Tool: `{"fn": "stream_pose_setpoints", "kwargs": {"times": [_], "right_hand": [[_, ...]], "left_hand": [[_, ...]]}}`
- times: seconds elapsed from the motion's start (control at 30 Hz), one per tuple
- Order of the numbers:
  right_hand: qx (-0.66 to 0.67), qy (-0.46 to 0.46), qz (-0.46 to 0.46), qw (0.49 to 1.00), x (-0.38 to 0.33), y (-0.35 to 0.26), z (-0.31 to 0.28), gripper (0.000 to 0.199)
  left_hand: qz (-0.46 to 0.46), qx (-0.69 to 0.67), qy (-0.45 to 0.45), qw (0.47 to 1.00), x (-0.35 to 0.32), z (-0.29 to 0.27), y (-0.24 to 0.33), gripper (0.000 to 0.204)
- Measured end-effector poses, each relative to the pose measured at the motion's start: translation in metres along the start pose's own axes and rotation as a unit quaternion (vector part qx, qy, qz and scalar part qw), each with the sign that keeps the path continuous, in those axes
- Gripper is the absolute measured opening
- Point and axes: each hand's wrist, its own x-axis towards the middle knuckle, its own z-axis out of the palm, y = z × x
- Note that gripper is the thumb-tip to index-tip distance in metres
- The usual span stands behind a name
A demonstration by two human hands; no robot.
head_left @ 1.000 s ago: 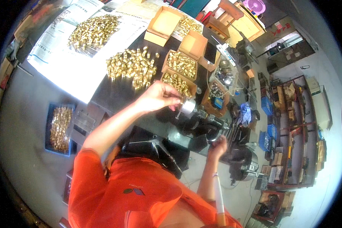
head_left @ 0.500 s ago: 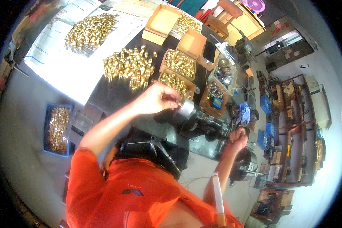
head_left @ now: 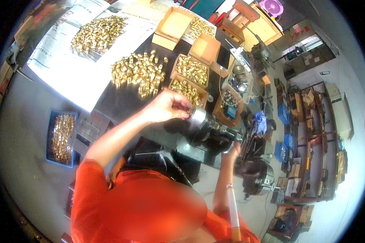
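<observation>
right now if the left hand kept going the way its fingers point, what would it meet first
Most likely the shiny metal chuck of the dark machine; the left hand has its fingers right at its face, though depth is hard to judge.

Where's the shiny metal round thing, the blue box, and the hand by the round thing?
chuck (head_left: pixel 197 117), head view, silver face.
blue bin (head_left: pixel 50 121), head view, left rim.
left hand (head_left: pixel 168 106), head view, back of hand.
</observation>
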Motion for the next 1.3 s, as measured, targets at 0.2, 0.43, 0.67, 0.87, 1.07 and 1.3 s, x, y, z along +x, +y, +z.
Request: {"fn": "stream_pose_setpoints", "kwargs": {"times": [0.2,0.43,0.67,0.87,1.07,1.3], "right_hand": [[0.07,-0.033,0.059,0.995,0.001,0.002,-0.003,0.027],[-0.118,-0.112,-0.241,0.957,0.064,-0.026,0.012,0.019],[0.065,-0.164,-0.234,0.956,-0.033,-0.082,0.033,0.015],[0.046,-0.135,-0.087,0.986,-0.052,-0.049,-0.025,0.014],[0.017,0.088,-0.044,0.995,0.002,0.004,-0.002,0.013],[-0.056,-0.102,-0.266,0.957,0.018,-0.057,0.046,0.015]], "left_hand": [[-0.023,-0.033,0.02,0.999,0.001,0.003,-0.003,0.016],[-0.042,0.006,0.025,0.999,0.002,0.008,0.005,0.013],[-0.037,-0.049,0.047,0.997,-0.001,0.004,-0.002,0.016],[-0.043,-0.071,0.042,0.996,0.001,0.004,-0.005,0.018],[-0.048,-0.05,0.048,0.996,0.002,0.005,-0.003,0.017],[-0.08,0.04,0.083,0.993,0.006,-0.003,-0.009,0.013]]}}
